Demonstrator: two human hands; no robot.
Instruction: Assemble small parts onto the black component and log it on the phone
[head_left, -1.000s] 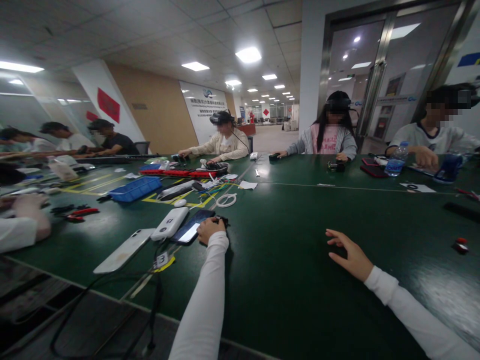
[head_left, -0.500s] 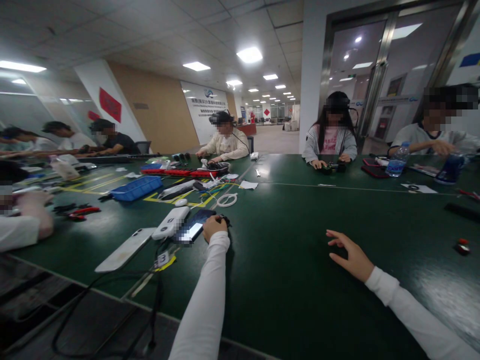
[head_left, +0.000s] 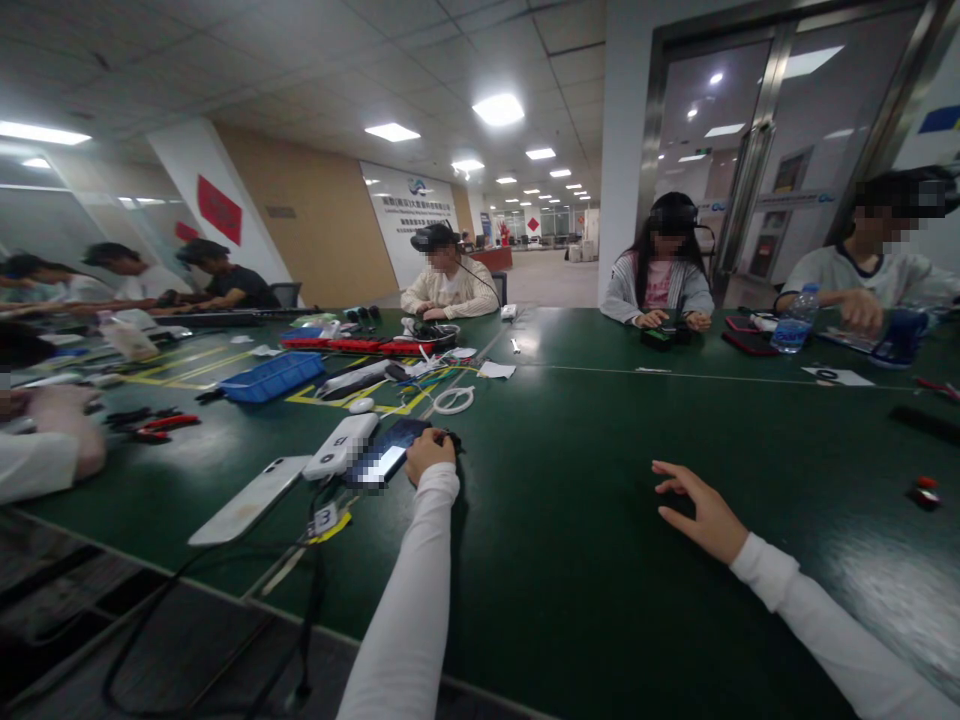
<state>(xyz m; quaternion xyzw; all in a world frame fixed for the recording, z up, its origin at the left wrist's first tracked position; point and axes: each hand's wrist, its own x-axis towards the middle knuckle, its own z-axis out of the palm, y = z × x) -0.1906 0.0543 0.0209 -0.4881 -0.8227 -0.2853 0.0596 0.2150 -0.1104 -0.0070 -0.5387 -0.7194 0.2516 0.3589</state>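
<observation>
My left hand (head_left: 427, 452) is curled over a small black object (head_left: 451, 438) on the green table (head_left: 570, 480), right beside a lit phone (head_left: 382, 455). What the fingers hold is mostly hidden. My right hand (head_left: 701, 515) rests on the bare table surface to the right, fingers spread and empty. Both arms wear white sleeves. A white power bank (head_left: 340, 446) and a white phone lying face down (head_left: 249, 500) sit left of the lit phone.
A blue tray (head_left: 271, 377), a white cable coil (head_left: 453, 400) and red tools (head_left: 161, 424) lie further left. Several people sit around the table, one close at my left (head_left: 45, 450). A small red and black part (head_left: 923, 492) lies at far right. Black cables (head_left: 225, 600) hang off the near edge.
My hands have barely moved. The people across the table have shifted their hands and heads slightly.
</observation>
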